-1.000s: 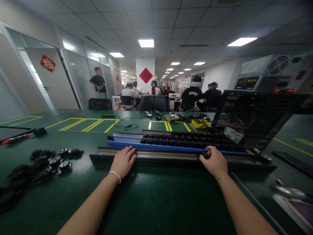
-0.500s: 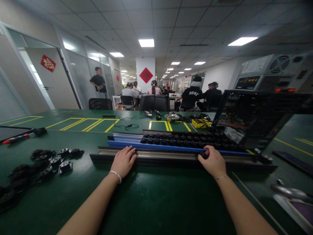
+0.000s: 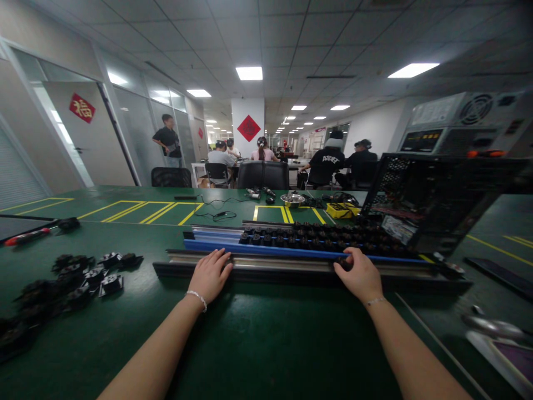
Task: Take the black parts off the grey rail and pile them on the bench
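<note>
A long metal rail (image 3: pixel 283 265) lies across the green table in front of me, with a blue rail (image 3: pixel 233 247) behind it carrying rows of small black parts (image 3: pixel 316 240). My left hand (image 3: pixel 210 275) rests on the near rail with its fingers stretched flat over the rail's top. My right hand (image 3: pixel 360 273) is curled over a small black part (image 3: pixel 342 261) that sits in the near rail, fingers closed on it.
A heap of loose black parts (image 3: pixel 70 280) lies at the left. An open computer case (image 3: pixel 433 200) stands at the right, with a power unit (image 3: pixel 458 125) above it. A metal bowl (image 3: pixel 292 199) and a yellow box (image 3: pixel 341 210) sit farther back. Several people sit and stand beyond the table.
My right hand has slid the black part a little to the left along the near rail. My left hand has stayed where it was.
</note>
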{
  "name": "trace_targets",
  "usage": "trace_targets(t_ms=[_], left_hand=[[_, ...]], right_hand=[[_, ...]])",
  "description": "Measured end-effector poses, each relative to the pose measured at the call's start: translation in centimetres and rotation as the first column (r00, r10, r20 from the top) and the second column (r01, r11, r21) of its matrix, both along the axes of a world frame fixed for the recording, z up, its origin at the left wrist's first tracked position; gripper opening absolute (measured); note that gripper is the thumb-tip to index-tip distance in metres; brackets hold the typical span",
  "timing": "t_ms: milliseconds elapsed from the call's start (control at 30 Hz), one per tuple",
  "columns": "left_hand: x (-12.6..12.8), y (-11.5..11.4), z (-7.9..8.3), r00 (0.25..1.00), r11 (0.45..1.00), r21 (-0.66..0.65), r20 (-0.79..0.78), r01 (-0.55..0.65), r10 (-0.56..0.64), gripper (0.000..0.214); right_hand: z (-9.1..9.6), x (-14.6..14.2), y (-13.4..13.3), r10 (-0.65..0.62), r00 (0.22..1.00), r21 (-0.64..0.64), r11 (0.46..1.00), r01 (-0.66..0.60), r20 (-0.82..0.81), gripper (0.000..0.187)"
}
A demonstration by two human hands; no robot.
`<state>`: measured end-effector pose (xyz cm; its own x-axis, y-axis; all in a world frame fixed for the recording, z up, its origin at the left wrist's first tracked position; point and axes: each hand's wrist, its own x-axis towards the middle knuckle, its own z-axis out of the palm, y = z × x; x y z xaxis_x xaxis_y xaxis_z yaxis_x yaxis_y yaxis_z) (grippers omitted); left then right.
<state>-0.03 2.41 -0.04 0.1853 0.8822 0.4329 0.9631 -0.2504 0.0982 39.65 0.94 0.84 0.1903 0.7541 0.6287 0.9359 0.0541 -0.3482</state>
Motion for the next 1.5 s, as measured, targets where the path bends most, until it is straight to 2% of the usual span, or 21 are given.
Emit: trace_targets(t_ms=[200,733,1500], left_hand=[[0.08,-0.09,0.16,1.000,1.000,-0.002,-0.004,-0.003,0.003,0.045],[0.03,-0.06,0.07,1.000,1.000,0.009,-0.018,0.000,0.001,0.045],[0.05,-0.09,0.15,1.000,1.000,-0.011,-0.012,-0.005,0.005,0.046]], right_hand=[[0.26,-0.17,-0.19,0.004,1.000,-0.021,1.000,-0.004,-0.006,0.030],[-0.25,-0.27,0.06,0.029,1.000,0.032,0.999,-0.030,0.011,0.032],[0.29,-0.89,-0.34,0.005,1.000,-0.036,0.999,-0.005,0.005,0.031]])
